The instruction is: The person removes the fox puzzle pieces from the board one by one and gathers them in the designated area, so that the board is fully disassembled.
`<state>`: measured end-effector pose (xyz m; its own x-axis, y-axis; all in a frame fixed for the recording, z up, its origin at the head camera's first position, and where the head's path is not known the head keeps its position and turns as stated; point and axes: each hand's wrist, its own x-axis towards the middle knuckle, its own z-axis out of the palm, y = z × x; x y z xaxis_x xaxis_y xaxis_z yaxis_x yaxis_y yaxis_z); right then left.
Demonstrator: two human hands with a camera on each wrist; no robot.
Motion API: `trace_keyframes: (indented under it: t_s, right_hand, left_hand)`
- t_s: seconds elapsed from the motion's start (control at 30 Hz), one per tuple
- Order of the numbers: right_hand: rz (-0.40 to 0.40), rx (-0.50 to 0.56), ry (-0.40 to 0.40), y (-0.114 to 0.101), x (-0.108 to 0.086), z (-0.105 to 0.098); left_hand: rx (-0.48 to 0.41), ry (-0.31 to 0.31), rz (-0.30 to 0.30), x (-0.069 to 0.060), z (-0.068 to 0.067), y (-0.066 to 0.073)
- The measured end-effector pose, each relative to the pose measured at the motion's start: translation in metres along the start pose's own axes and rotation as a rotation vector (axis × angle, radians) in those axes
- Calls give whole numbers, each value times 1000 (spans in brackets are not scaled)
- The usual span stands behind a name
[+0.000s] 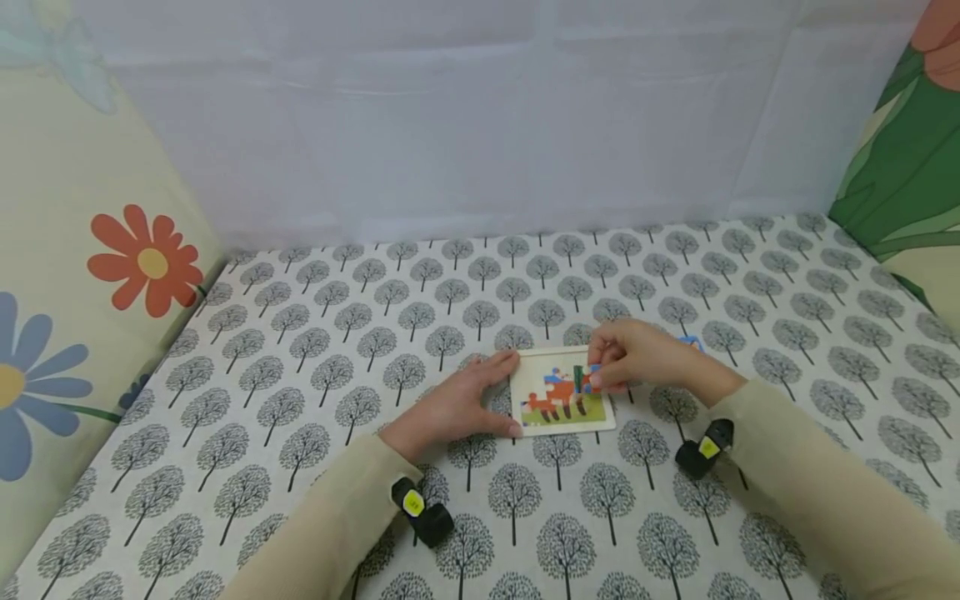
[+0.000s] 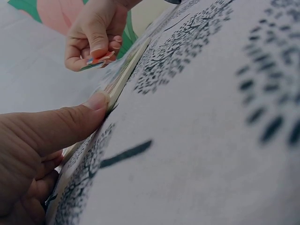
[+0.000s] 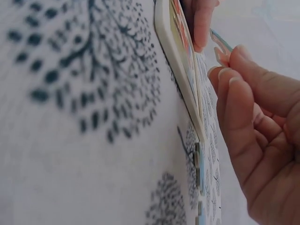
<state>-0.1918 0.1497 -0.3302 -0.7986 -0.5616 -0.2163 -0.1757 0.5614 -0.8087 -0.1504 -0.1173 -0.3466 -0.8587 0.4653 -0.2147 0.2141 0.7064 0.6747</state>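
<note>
A shallow jigsaw puzzle board (image 1: 527,364) with a pale rim lies flat on the tree-print cloth. Its picture shows an orange animal on green ground and is partly filled. My left hand (image 1: 457,404) holds the board at its left side, thumb at the near corner and fingertips at the far one. Above the board's right part, my right hand (image 1: 637,358) pinches a puzzle piece (image 3: 221,52) between thumb and fingers. Orange, blue and green show on that piece (image 2: 97,60) in the left wrist view. The fingers cover part of it in the head view.
Behind the right wrist, a blue puzzle piece (image 1: 692,341) lies on the cloth, partly hidden. Thin loose pieces (image 3: 200,164) show edge-on beside the board in the right wrist view. A white curtain (image 1: 450,142) hangs behind the table, with flower-print panels at both sides.
</note>
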Motion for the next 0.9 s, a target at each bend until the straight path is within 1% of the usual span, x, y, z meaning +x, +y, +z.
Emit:
trace_keyframes:
  t_s: [0.17,0.27,0.43,0.6,0.9]
  right_hand:
    - [39,45,17,5,-6,-3]
    - [56,52,38,9,-10,-6]
    - [62,84,62,16,-16,-10]
    - [58,65,73,21,-22,-12]
    - [87,64,92,25,-29,-12]
  left_hand:
    - [7,-2,13,0,-1,1]
    - [16,-4,22,1,-1,1]
    - [17,-5,25,1,-1,0]
    - [-7,-6,9,2,0,-2]
    - [-1,-3,-1,2,0,-2]
